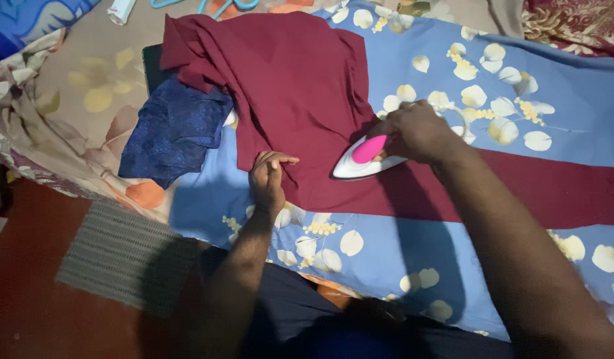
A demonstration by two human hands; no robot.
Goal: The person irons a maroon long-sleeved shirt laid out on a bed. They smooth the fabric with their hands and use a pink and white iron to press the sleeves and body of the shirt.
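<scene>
One iron (361,158), white-bodied with a pink handle, stood flat on a maroon cloth (300,100), its pointed nose toward the left. Right hand (417,131): grip clenched around the iron's handle from the far side, forearm running down to the lower right corner. Left hand (268,178): grip released, fingers flat and pressed on the near edge of the maroon cloth, just left of the iron but not touching it. Maroon cloth: spread over a bed, bunched and folded at its upper left, with a long smooth strip running off to the right edge. Dark blue patterned fabric (174,129): crumpled, lying beside and partly under the maroon cloth's left side. Blue sheet (560,100) with white and yellow leaf print: lay beneath the maroon cloth, covering the bed. Beige floral sheet (81,86): covered the bed's left part, hanging over the edge. Grey woven mat (121,256): lay on the red floor (21,286) below the bed's edge, near the left forearm.
</scene>
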